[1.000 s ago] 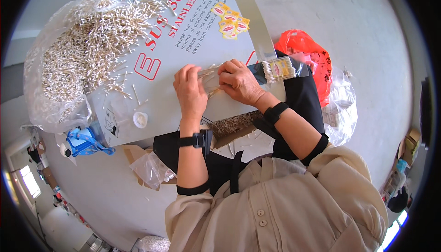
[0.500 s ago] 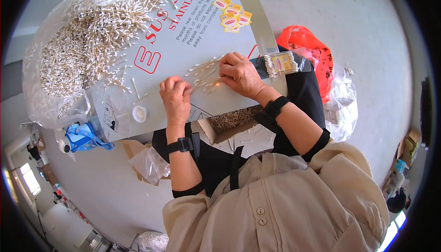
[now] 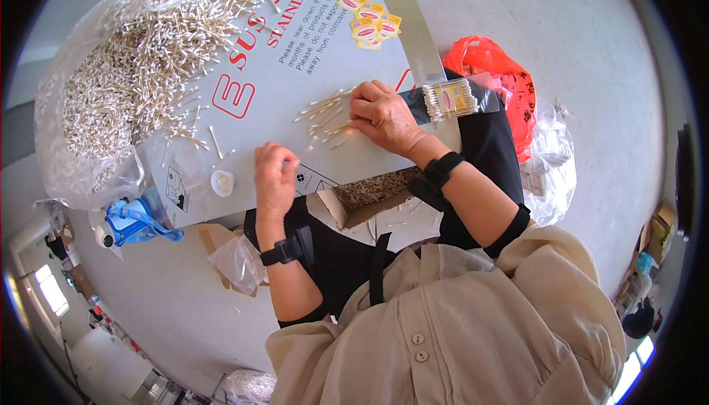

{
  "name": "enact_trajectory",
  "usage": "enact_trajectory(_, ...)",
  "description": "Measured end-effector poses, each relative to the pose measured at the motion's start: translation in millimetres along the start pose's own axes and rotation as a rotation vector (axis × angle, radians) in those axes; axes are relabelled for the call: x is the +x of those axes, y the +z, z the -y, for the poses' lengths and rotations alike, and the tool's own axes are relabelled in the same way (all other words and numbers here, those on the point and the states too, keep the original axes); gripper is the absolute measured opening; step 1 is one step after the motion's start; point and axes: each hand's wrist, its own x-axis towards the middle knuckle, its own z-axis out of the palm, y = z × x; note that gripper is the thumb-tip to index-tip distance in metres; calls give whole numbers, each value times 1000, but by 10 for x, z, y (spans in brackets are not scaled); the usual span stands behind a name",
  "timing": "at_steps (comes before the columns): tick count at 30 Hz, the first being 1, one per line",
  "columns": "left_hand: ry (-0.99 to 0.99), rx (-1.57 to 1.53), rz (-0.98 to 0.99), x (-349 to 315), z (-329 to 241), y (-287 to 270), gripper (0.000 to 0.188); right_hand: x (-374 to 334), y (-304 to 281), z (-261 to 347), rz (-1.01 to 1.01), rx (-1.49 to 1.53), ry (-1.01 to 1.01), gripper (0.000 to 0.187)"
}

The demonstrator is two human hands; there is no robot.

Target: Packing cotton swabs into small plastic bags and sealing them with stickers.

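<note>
A clear bag [image 3: 81, 110] at far left is spilling cotton swabs [image 3: 159, 43] onto the sheet [image 3: 295, 73]. Right hand [image 3: 384, 113] is lying flat on loose swabs [image 3: 325, 113]; left hand [image 3: 275, 180] is curling shut nearby, contents unclear. A swab packet [image 3: 448, 99] is lying right

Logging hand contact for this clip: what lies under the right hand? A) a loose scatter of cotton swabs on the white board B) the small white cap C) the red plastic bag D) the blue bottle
A: the right hand rests flat on loose cotton swabs spread on the white board.
</note>
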Motion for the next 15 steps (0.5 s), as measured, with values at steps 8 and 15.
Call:
enact_trajectory(8, 115, 173, -107, 814, -113, 169, 16, 34, 31, 40, -22, -10, -2, 12)
enact_trajectory(15, 108, 108, -106, 399, -458, 356, 15, 24, 8, 6, -35, -25, 27, 12)
